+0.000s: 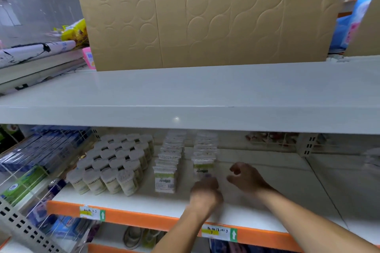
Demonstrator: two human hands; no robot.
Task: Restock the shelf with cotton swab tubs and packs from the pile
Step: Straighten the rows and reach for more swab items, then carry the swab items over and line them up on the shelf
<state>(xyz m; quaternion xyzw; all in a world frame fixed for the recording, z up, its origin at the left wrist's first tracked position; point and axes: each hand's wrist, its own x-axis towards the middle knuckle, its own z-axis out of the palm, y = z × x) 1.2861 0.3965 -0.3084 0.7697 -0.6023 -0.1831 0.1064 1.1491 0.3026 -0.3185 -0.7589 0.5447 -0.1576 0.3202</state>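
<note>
Right now I have both hands inside the shelf (144,207), at about 6 o'clock in my view. My left hand (205,192) sits just in front of the second row of packs (204,158); it is blurred, its fingers look curled, but I cannot tell whether it pinches the front pack or holds nothing. My right hand (245,178) hangs just to the right of that row, fingers loosely curled around nothing I can see.

The tubs (113,162) stand packed in a block at 9 o'clock from my hands, and the first row of packs (167,170) runs between the tubs and the second row. I cannot see the pile from here.

I judge the main risk to be the upright packs: they look thin and light, so a knock from my left knuckles could tip the front one and topple the row behind it. A careless sweep leftwards could also reach the first row.

The board above (185,117) hangs low over the shelf and hides the back of both rows, so my reach stays shallow. A cardboard box (205,16) sits on top at 12 o'clock. A wire divider (30,172) fences off blue boxes (41,150) at 9 o'clock. The orange edge (133,214) carries price labels (92,212).
</note>
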